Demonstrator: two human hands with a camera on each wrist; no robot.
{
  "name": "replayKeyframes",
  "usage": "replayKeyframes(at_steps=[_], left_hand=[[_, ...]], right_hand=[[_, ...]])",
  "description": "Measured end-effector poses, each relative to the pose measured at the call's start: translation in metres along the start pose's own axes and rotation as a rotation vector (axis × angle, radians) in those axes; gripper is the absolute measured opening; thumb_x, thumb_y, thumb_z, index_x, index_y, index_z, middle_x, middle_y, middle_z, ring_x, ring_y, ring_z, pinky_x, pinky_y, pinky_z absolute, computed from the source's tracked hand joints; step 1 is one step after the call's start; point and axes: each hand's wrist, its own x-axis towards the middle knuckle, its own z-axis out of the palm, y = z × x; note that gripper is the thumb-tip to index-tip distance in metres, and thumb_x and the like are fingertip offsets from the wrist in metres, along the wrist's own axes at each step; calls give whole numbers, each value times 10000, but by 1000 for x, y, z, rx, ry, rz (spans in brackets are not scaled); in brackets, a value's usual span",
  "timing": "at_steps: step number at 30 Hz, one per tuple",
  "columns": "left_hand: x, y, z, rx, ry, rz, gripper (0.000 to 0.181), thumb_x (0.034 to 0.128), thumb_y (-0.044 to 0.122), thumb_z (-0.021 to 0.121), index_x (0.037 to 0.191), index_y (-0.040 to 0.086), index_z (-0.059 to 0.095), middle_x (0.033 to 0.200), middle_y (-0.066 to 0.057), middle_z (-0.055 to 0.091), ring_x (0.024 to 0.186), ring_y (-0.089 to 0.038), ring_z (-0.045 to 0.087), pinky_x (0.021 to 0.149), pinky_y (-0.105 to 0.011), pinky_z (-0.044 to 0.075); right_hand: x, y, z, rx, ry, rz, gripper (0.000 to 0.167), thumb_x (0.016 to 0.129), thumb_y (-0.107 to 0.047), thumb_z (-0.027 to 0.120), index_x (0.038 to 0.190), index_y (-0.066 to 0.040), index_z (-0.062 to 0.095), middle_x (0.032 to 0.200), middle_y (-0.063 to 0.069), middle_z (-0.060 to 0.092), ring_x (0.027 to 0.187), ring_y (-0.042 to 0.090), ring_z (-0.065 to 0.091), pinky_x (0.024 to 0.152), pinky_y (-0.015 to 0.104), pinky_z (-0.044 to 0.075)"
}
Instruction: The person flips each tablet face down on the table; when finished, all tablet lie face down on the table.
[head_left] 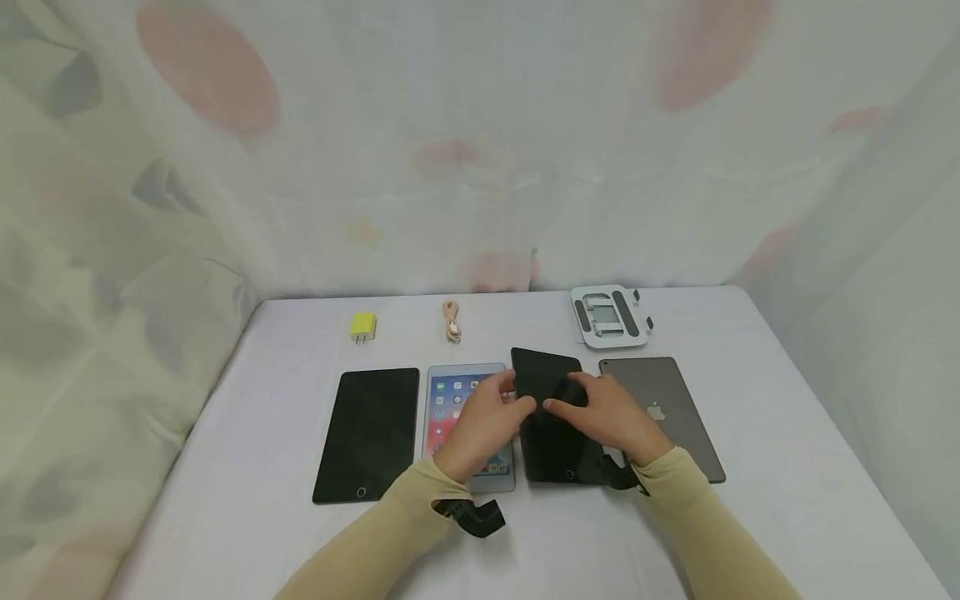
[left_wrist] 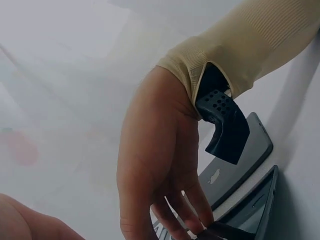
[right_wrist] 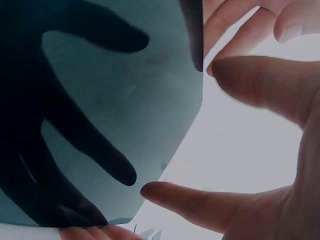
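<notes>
A black tablet [head_left: 551,450] with a home button is tilted off the white table between both hands. My left hand [head_left: 483,421] grips its left edge, fingers at the side and thumb near the screen. My right hand [head_left: 611,417] holds it at the right edge, thumb over the screen. In the right wrist view, the dark screen [right_wrist: 125,95] mirrors a hand, with the right thumb [right_wrist: 250,80] in front. The left wrist view shows the right hand [left_wrist: 155,150] with its fingers down on the tablet's edge. A white-framed tablet [head_left: 438,425] lies lit under the left forearm.
Another black tablet [head_left: 367,433] lies at the left; a grey tablet [head_left: 667,392], back up with an apple logo, lies at the right. Farther back are a yellow charger plug [head_left: 363,326], a coiled cable [head_left: 452,321] and a silver folding stand [head_left: 611,317]. A patterned curtain [head_left: 450,167] hangs behind.
</notes>
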Motion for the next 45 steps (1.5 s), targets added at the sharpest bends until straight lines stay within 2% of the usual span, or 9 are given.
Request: replayKeyframes(at_steps=[12,15,19,22,26,33,45], left_hand=[[0,2,-4,-10,9,26,637,1053,259,628,1626,38,459,1577,-154,578,1429,-342,584,1127,-558,533],[0,5,-5,-15,16,38,628,1050,249,629,1620,41,469,1557,-155,591,1396,-335,602,1081,-532,562],[0,7,-6,-13,36,54,622,1037,235,634,1613,54,485,1537,-137,608,1316,-297,650,953,-441,604],[0,8,-7,-3,44,65,623,1025,241,636,1610,74,498,1521,-110,622,1275,-264,674,872,-375,601],[0,8,-9,-2,45,74,616,1017,253,637,1602,100,517,1481,-93,646,1230,-246,689,797,-343,585],[-1,9,-11,-1,40,93,579,1037,253,630,1590,106,535,1477,-100,650,1235,-257,682,807,-349,582],[-4,12,-12,-13,47,124,579,1024,239,629,1583,109,546,1457,-99,664,1199,-250,700,734,-329,564]], right_hand=[[0,-3,2,39,-26,9,944,945,-709,663,1611,-63,488,1613,299,492,1512,473,467,1175,648,449],[0,-3,2,51,-26,5,952,947,-721,652,1616,-65,483,1617,292,493,1509,468,476,1174,647,451],[1,-4,2,77,-31,-9,949,959,-722,632,1620,-60,476,1619,275,503,1500,453,497,1175,634,458],[1,-5,3,90,-33,-17,949,969,-718,619,1621,-46,469,1617,275,507,1493,454,505,1169,635,464],[2,-5,4,96,-27,-21,961,968,-723,617,1620,-33,465,1615,280,509,1490,455,510,1167,635,467],[3,-5,7,127,-23,-17,983,958,-736,627,1634,-47,443,1624,248,513,1490,426,524,1170,624,471],[1,-9,9,162,-37,-27,960,963,-730,628,1643,-78,440,1611,217,541,1435,406,587,1148,612,495]])
